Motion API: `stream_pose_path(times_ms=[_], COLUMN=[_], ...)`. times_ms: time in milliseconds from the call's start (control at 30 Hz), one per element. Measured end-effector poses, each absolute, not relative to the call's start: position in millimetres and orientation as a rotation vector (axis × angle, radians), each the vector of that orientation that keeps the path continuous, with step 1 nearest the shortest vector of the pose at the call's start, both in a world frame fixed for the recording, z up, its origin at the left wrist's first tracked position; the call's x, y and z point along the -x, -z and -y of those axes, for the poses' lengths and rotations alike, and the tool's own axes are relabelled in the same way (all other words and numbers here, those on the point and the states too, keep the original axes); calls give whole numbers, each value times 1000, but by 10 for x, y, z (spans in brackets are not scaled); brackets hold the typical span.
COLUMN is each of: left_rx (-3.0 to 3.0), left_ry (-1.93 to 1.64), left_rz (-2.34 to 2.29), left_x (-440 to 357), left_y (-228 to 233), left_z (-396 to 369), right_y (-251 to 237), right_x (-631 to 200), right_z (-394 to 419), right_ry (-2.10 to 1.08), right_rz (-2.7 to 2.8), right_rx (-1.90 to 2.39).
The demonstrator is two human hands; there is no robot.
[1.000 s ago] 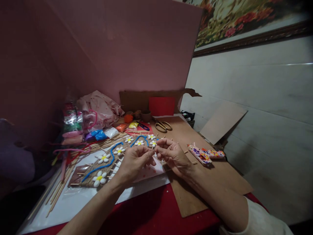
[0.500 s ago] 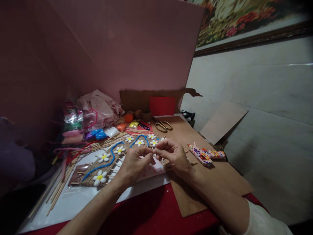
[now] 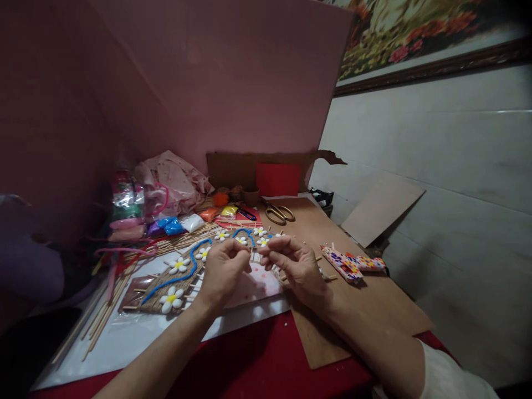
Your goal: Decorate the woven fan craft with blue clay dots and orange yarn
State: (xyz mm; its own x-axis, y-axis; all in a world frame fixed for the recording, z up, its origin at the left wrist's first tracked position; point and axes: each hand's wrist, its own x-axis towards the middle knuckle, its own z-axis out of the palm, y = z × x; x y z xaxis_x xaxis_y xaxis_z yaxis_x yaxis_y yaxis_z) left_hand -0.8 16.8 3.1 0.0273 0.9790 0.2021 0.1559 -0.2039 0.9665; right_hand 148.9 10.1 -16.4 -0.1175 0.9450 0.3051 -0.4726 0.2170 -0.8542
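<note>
Both hands, the left hand [image 3: 222, 269] and right hand [image 3: 293, 266], pinch a short thin wooden stick [image 3: 254, 250] between them, above the woven flower mat [image 3: 183, 277] on the desk [image 3: 257, 360]. The stick seems light, stiff and easy to snap; better held at its ends.

What the left hand [image 3: 222, 270] and right hand [image 3: 296, 267] pinch between their fingertips is too small to make out. The left hand covers the middle of the woven mat [image 3: 166, 288] with white flowers. The framed picture [image 3: 415, 39] on the wall is cut off by the top edge. Items in the cluttered pile [image 3: 137, 205] at the tabletop's far left corner blur together.
</note>
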Motion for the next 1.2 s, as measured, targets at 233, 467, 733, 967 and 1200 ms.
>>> stream_pose_path(times_ms=[233, 467, 733, 967, 1200], left_rx=[-1371, -1456, -1632, -1808, -2193], left_ry=[-1181, -1050, -985, -967, -866], left_rz=[-932, -945, -949, -984, -1146], left_x=[-22, -20, -42, -5, 36], left_y=[-69, -66, -57, -75, -6], left_z=[-137, -102, -98, -95, -126], right_y=[112, 90, 147, 117, 168], right_x=[-1566, -1553, -1572, -1557, -1558], right_z=[-150, -129, -125, -101, -54], right_ry=[-1592, -1559, -1465, -1282, -978], right_rz=[947, 1063, 1204, 1320, 1619], right_rx=[607, 724, 775, 895, 963])
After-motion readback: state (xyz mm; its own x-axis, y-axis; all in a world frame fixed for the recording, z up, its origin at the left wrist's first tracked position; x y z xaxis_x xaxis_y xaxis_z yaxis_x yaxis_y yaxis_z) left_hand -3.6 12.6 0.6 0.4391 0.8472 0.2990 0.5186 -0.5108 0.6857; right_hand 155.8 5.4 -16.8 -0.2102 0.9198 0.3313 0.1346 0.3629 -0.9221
